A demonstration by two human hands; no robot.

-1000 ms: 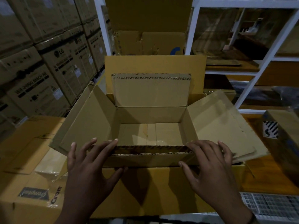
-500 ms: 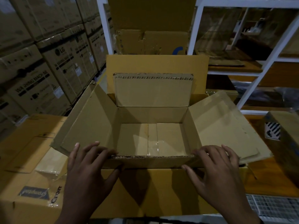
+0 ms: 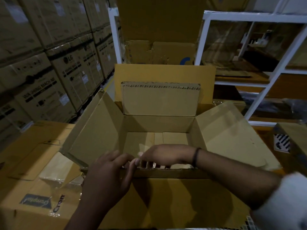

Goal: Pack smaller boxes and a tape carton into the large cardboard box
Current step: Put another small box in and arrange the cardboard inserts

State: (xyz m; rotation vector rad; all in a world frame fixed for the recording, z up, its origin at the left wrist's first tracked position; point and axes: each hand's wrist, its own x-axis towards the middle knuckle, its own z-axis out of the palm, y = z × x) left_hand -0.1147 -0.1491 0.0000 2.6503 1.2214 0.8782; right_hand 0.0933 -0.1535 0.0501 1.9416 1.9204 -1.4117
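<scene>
A large open box (image 3: pixel 157 123) sits in the centre, bare inside, while the left hand (image 3: pixel 108 176) and right hand (image 3: pixel 159 155) both curl round its near flap (image 3: pixel 182 173), so packing seems not yet begun, with everything left to load.

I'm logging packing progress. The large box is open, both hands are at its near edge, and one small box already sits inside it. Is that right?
Not quite. The large box is open, and the left hand and right hand are at its near edge, but no small box sits inside it. The head view shows only the box's bare cardboard bottom.
</scene>
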